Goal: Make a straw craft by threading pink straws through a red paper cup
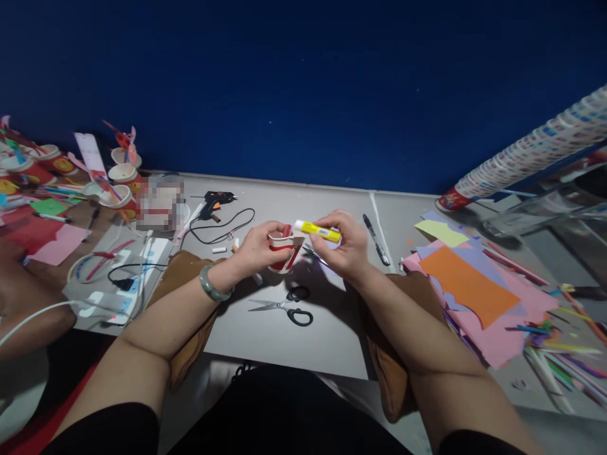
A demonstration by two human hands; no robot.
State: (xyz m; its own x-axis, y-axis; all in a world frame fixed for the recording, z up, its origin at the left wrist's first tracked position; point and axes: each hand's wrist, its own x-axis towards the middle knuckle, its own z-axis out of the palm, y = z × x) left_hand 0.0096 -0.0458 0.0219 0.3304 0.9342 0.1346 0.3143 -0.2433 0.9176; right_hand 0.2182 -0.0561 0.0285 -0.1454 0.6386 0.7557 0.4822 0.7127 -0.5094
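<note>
My left hand (258, 251) is closed around a red and white paper cup (281, 263), with its fingers over the cup's side and rim. In my right hand (348, 246) is a yellow glue stick (321, 231), held sideways between thumb and fingers. Its white end points left and is at or just above the cup's rim; whether they touch I cannot tell. Black-handled scissors (288, 305) lie spread on the table below the cup. A shiny, slim object beneath my right hand is mostly covered.
A black glue gun (217, 205) with its cord lies behind on the left, near a power strip (142, 259). Right of my hands are a black marker (376, 239), an orange sheet (467, 284) over other coloured papers, and a long stack of cups (526, 148). Another person's arm (38, 303) rests at left.
</note>
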